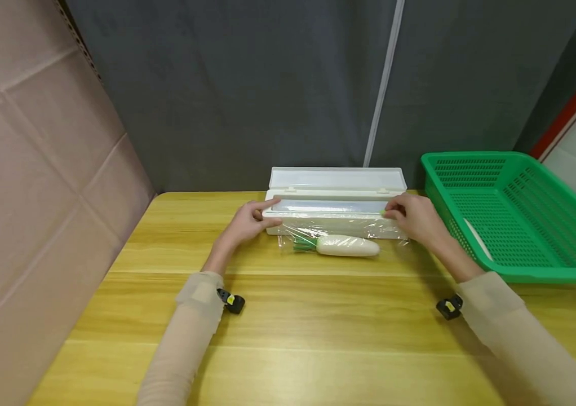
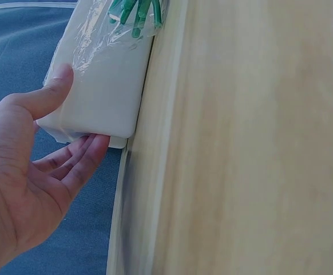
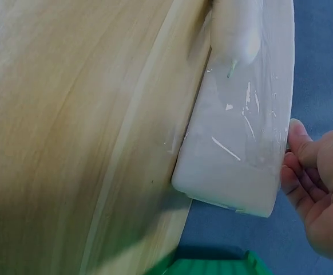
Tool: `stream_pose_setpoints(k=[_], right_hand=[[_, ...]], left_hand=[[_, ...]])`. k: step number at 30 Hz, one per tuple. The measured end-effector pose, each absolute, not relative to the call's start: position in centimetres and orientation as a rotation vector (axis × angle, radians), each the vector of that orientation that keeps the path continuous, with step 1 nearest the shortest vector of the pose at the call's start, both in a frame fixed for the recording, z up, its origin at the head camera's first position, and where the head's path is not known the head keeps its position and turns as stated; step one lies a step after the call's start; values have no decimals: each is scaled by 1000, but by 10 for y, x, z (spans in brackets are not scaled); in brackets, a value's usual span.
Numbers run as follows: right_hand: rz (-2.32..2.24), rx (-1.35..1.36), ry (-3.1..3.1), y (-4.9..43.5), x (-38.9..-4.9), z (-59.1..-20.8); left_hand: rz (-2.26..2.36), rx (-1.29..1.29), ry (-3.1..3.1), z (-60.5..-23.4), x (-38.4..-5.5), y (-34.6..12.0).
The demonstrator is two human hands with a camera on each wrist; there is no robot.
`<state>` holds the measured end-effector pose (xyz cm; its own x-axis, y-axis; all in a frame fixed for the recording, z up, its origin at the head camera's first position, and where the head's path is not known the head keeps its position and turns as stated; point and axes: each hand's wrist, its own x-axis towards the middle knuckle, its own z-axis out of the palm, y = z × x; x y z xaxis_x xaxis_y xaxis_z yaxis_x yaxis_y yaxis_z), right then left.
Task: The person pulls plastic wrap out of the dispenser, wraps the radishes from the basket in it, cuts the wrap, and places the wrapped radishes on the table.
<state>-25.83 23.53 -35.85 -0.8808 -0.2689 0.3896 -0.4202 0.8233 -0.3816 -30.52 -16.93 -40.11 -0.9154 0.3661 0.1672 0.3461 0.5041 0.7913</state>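
A white cling film dispenser (image 1: 324,226) lies on the table, its long lid (image 1: 337,179) raised at the back. Clear cling film (image 1: 295,228) hangs over its front and spreads across a white radish (image 1: 349,246) with green stalks, which lies in front of the box. My left hand (image 1: 247,222) holds the box's left end; in the left wrist view the thumb is on the front face and the fingers are at the end. At the right end of the top edge, my right hand (image 1: 415,217) pinches a small green slide cutter (image 1: 383,212), mostly hidden by the fingertips.
On the right stands a green plastic basket (image 1: 546,274) with a white long object (image 1: 478,239) inside. A dark grey partition (image 1: 247,101) rises behind the wooden table (image 1: 293,338). Pale cloth (image 1: 39,186) covers the left side.
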Motion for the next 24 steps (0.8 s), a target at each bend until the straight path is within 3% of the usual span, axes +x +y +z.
stream_pose_setpoints(k=[24], right_hand=[[532,533,-2638,264,-256,-358]], left_hand=[[1402,661,2719,-402,-305,-170]])
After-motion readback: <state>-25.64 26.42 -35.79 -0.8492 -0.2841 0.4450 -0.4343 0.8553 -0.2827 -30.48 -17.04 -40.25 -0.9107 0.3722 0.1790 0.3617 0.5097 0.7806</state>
